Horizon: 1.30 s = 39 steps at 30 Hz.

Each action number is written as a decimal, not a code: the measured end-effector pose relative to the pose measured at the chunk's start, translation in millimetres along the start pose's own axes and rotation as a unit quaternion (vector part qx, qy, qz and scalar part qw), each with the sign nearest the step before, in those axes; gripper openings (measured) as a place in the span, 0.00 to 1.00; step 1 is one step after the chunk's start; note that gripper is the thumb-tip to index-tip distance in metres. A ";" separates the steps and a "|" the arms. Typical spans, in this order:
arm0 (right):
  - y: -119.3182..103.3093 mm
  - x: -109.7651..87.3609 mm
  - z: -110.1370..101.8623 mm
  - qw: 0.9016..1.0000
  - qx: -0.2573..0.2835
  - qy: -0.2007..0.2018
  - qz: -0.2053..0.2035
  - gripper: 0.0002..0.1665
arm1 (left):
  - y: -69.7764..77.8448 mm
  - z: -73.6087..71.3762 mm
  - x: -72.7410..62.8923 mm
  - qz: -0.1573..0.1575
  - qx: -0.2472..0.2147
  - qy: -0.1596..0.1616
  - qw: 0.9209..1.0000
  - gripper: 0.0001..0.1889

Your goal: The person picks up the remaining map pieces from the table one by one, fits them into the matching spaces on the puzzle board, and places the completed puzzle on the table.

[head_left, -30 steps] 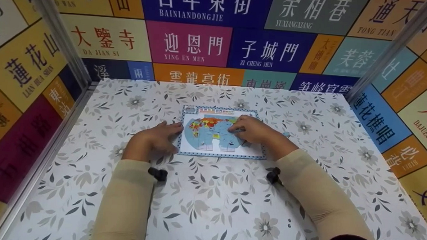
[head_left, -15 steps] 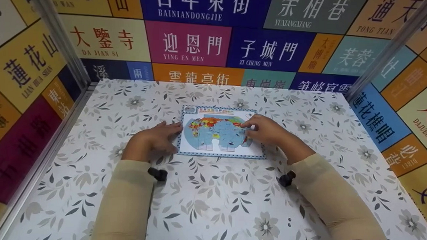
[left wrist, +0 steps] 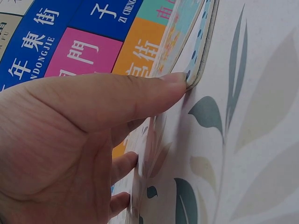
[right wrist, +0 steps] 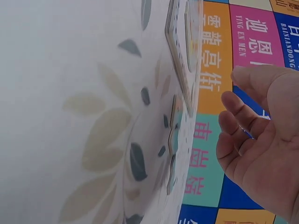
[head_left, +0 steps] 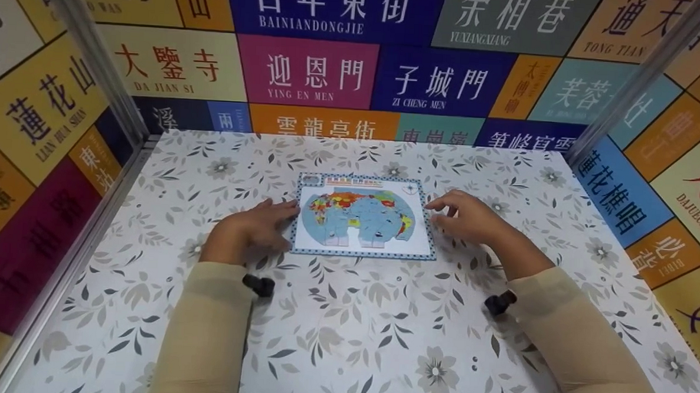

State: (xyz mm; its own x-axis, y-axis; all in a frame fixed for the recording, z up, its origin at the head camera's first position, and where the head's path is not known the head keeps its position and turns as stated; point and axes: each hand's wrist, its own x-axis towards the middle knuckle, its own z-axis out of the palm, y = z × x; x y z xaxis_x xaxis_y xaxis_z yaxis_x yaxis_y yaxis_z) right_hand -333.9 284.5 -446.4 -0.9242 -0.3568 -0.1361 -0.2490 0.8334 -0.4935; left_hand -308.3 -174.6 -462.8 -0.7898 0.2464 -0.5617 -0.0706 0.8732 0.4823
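Leftmost, smooth printed wall panels (head_left: 47, 106) in yellow and plum meet the back wall at a grey post (head_left: 96, 49). Next comes the left sleeve (head_left: 208, 332), close-fitting beige fabric, with a black device (head_left: 258, 285) at its cuff. The left hand (head_left: 257, 225) lies at the left edge of the puzzle board (head_left: 355, 238), its grip spread, thumb well parted from the fingers; the thumb tip touches the board's rounded corner (the left wrist view shows the layered edge there).

The board is a thin rectangle, flat on the white desk (head_left: 332, 337), which is patterned with grey leaves and flowers, and sits toward the back between the two hands. Inside its dotted blue border is an oval map (head_left: 367, 215), pale blue with orange, red, yellow and green land, its lower edge broken by a white notch.

Just beyond the board's right side, two loose pieces (right wrist: 176, 133) lie flat (seen almost edge-on from the right wrist), thin and wavy-edged. The right hand (head_left: 467, 216) is beside that edge, its grip relaxed, fingers softly bent and thumb apart. Last comes the right sleeve (head_left: 585, 348), beige and faintly creased.
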 end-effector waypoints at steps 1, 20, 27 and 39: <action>2.7 -1.4 -0.9 1.000 -0.002 0.000 0.002 0.22 | -0.2 0.3 -0.3 0.002 -0.002 0.001 1.000 0.49; 49.7 -19.4 -17.7 0.999 0.022 0.018 0.027 0.24 | 0.1 -0.4 -1.2 0.004 -0.003 0.001 1.000 0.50; 63.9 -19.2 -20.3 0.999 0.016 0.015 0.045 0.25 | -0.9 0.4 0.0 0.000 -0.006 0.002 1.000 0.50; 82.4 -8.9 -23.5 0.995 0.014 -0.012 0.097 0.27 | -2.3 0.5 -0.1 0.016 0.016 0.006 1.000 0.49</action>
State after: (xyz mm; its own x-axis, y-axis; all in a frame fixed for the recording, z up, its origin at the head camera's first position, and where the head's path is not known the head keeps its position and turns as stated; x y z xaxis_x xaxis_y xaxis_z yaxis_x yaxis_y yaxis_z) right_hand -353.0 366.2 -465.6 -0.9466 -0.2012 -0.2519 -0.0587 0.8759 -0.4788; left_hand -307.8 -176.4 -464.2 -0.7985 0.2703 -0.5379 -0.0246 0.8781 0.4778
